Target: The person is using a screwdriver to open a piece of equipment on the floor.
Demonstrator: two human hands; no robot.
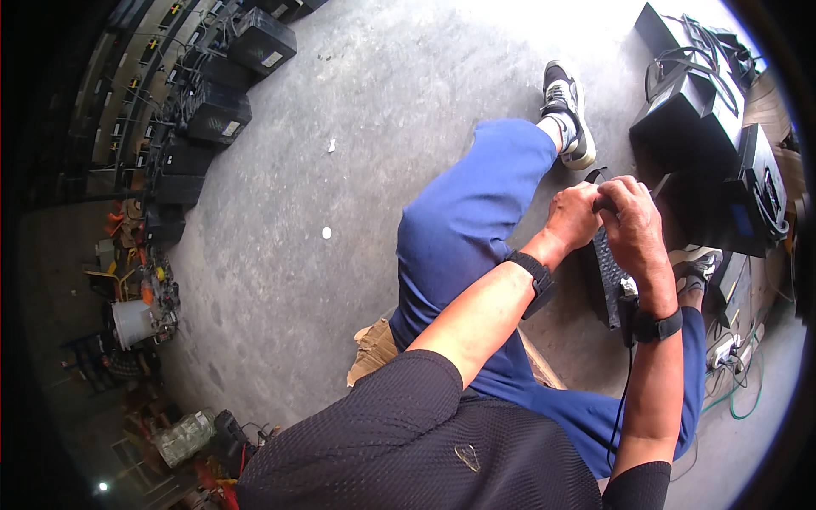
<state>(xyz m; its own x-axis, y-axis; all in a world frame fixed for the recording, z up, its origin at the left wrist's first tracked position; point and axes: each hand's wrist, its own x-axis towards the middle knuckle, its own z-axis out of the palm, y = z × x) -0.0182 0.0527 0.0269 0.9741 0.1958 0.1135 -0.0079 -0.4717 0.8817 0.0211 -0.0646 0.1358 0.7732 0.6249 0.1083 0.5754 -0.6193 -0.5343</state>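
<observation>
My left hand (574, 218) is closed in a fist around part of a thick black cable (599, 174), whose short loop shows just beyond the knuckles. Beside it, almost touching, my right hand (633, 223) has its fingers bent round a dark part of what looks like the same cable; the fingers hide most of it. Below both hands, between my legs, stands a black box with a perforated side (603, 276). My right forearm and wrist partly cover it. Close to the right wrist, a small white piece (629, 287) shows against the box.
Black boxes with coiled cables (693, 106) stand at the right, one of them (722, 204) near my right hand. More black boxes (219, 110) line a rack at the left. A white bucket (134, 323) and clutter lie lower left. Green cable (739, 408) runs over the floor.
</observation>
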